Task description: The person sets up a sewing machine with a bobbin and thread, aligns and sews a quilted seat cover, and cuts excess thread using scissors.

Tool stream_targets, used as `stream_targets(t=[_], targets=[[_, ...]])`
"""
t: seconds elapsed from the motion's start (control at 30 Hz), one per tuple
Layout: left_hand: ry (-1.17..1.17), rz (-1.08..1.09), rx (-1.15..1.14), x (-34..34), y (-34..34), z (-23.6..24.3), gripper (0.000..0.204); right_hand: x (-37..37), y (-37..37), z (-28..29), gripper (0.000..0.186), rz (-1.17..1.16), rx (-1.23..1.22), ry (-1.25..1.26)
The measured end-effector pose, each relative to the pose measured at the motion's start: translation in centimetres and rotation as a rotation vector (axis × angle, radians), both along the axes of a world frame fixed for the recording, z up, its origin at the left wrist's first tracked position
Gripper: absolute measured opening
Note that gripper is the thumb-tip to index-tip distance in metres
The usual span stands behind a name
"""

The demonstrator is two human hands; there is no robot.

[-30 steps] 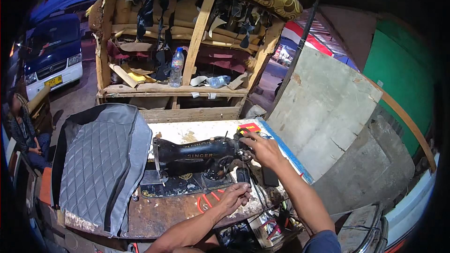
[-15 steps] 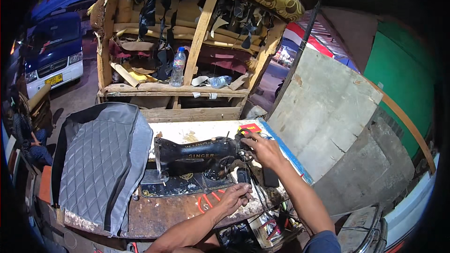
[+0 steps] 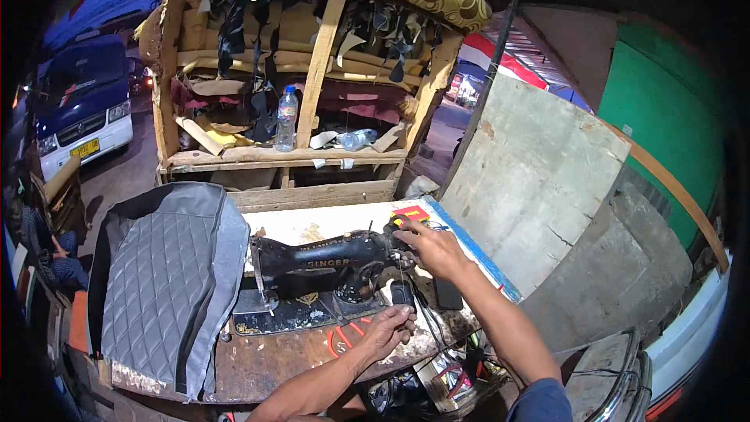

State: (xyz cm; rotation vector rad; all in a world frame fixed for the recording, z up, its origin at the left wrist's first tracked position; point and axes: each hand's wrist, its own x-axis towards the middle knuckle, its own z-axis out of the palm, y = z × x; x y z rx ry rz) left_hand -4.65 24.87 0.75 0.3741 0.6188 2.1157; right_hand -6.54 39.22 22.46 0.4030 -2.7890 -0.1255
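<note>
A black sewing machine (image 3: 312,259) with worn gold decoration stands on the worktable. At its right end, my right hand (image 3: 437,250) has its fingers bent around the handwheel (image 3: 397,233); part of the wheel is covered by them. Lower down, in front of the machine's right end, my left hand (image 3: 389,331) is closed in a pinch. A thin thread seems to run upward from its fingertips toward the wheel end. Beside the left hand lie orange-handled scissors (image 3: 344,337). A grey quilted cover (image 3: 160,289) with diamond stitching drapes over the table's left side.
A dark phone-like slab (image 3: 448,295) and a red-yellow box (image 3: 411,213) lie at the table's right. Below its front edge sits an open drawer of tools (image 3: 457,379). Behind, a wooden frame (image 3: 234,155) holds a water bottle (image 3: 287,119). Boards (image 3: 539,180) lean at right.
The whole view has shifted slightly, so the scene sits a little further left. Both hands keep nearly the same places at the machine, with no clear change of grip.
</note>
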Motion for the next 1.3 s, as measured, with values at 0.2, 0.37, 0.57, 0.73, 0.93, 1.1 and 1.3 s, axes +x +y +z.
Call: stream_targets(t=[0.2,0.37,0.57,0.73,0.93,1.1,1.3], targets=[[-0.102,0.181,-0.003,-0.1,-1.3,5.3,0.049,-0.4,1.7,1.9,0.039,0.068,-0.130,-0.170],[0.063,0.331,-0.208,-3.3,-0.8,9.8,0.051,-1.2,1.0,0.6,0.032,0.025,-0.183,-0.068],[0.344,0.533,-0.387,-6.6,1.0,10.1,0.033,-3.5,-0.5,-0.1,0.025,-0.035,-0.283,0.087],[0.810,1.047,-0.624,-5.0,-2.2,12.5,0.030,-1.0,-0.9,1.1,0.016,-0.070,-0.301,0.146],[1.068,1.236,-0.722,0.3,-16.8,12.0,0.026,3.4,-12.2,-2.4,0.023,-0.031,-0.740,0.208],[1.383,1.234,-0.902,2.5,-21.8,9.7,0.042,7.8,-22.4,-8.7,0.032,0.003,-1.546,-0.232],[1.470,0.946,-1.004,1.7,-26.6,9.3,0.046,7.0,-24.2,-14.3,0.025,0.083,-1.693,-0.268]])
